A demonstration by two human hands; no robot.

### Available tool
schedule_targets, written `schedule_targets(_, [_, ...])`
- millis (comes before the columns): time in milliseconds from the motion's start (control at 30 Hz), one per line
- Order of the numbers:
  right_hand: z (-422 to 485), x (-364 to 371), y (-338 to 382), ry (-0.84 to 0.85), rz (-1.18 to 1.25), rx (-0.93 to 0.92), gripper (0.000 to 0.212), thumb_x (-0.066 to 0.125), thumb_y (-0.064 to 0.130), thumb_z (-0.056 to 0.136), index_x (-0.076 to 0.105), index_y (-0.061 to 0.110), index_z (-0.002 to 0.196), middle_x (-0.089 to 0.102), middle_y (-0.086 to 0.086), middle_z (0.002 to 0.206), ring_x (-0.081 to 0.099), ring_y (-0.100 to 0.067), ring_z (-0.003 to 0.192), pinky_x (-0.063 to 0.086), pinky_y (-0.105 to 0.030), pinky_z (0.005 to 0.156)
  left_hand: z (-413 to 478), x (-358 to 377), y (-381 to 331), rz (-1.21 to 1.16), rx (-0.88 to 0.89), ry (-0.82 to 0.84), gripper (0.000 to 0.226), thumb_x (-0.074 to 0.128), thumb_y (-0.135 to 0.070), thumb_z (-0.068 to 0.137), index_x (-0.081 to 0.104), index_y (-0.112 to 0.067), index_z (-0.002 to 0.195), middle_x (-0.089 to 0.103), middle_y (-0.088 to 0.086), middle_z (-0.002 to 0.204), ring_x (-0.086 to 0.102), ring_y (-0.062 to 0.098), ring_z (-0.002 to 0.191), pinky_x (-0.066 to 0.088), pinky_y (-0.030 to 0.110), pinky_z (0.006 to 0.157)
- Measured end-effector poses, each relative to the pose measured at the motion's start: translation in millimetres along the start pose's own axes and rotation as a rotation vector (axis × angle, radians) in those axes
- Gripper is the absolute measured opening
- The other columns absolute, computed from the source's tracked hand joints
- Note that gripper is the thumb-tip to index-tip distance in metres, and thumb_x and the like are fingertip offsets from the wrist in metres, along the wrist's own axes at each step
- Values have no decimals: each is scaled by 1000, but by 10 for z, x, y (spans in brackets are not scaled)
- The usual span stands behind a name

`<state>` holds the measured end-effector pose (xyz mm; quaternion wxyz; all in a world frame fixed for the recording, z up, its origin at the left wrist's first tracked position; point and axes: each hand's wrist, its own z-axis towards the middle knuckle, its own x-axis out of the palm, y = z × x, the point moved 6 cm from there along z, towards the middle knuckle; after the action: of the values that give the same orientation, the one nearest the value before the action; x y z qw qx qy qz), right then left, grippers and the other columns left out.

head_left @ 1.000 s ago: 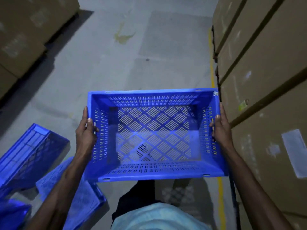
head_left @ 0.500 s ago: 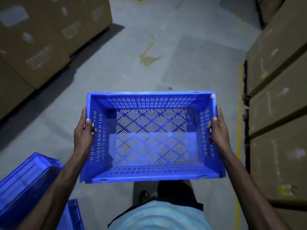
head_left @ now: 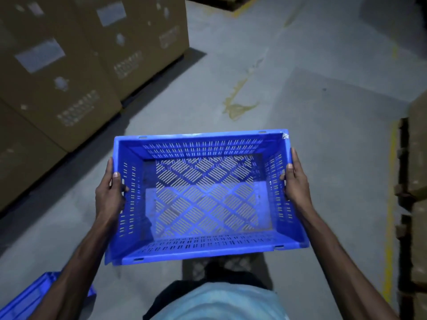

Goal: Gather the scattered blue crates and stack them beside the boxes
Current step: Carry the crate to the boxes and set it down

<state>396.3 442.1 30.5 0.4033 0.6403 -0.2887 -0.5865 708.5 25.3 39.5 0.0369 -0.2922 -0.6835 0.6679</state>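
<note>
An empty blue perforated crate [head_left: 203, 250] hangs level in front of my body, above the grey floor. My left hand [head_left: 108, 192] grips its left side wall, thumb hooked over the rim. My right hand [head_left: 294, 183] clasps the right side wall in the same way. The corner of another blue crate [head_left: 27, 299] lies on the floor at the bottom left, partly hidden by my left forearm.
Tall cardboard boxes [head_left: 69, 77] stand along the left. More cardboard boxes [head_left: 418, 185] on pallets line the right edge, behind a yellow floor line [head_left: 390, 204]. A yellowish stain [head_left: 238, 107] marks the concrete floor [head_left: 312, 93] ahead.
The view has swung left while I carry the crate. The right boxes slid toward the frame edge, the left boxes came closer, and the crates on the floor dropped mostly out of sight.
</note>
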Motion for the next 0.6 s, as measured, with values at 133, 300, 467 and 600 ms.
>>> schedule_targets(133, [1069,571,499,77,-18,-52,44,34,56,99,23,82,133,62,13,85,50,-6,61,40,-31,63,827,164,-205,7,-27,-77,46,43,-35,109,37,-50,153,52,2,74,35,10,48,33,17,40])
schedule_targets(300, [2225,1424,1033,169,-41,-122,45,32,62,95,22,80,136,63,10,96,51,-7,64,43,-37,69,1881,316,-249,-28,-73,-177,46,45,-39,108,38,-52,151,53,2,74,37,14,53,35,23,48])
schedule_targets(467, [3430,2562,1469,252,-54,-181,47,29,67,92,20,81,136,64,7,101,54,-19,78,46,-46,76,3138,541,-120,-70,-90,-257,45,46,-34,109,40,-51,150,56,5,80,43,15,62,39,28,57])
schedule_targets(600, [4280,3454,1866,306,-97,-201,48,28,72,90,19,81,136,62,6,114,53,-19,88,48,-45,81,4182,648,-46,-45,-148,-318,43,46,-40,107,41,-63,143,60,3,79,46,18,65,39,33,67])
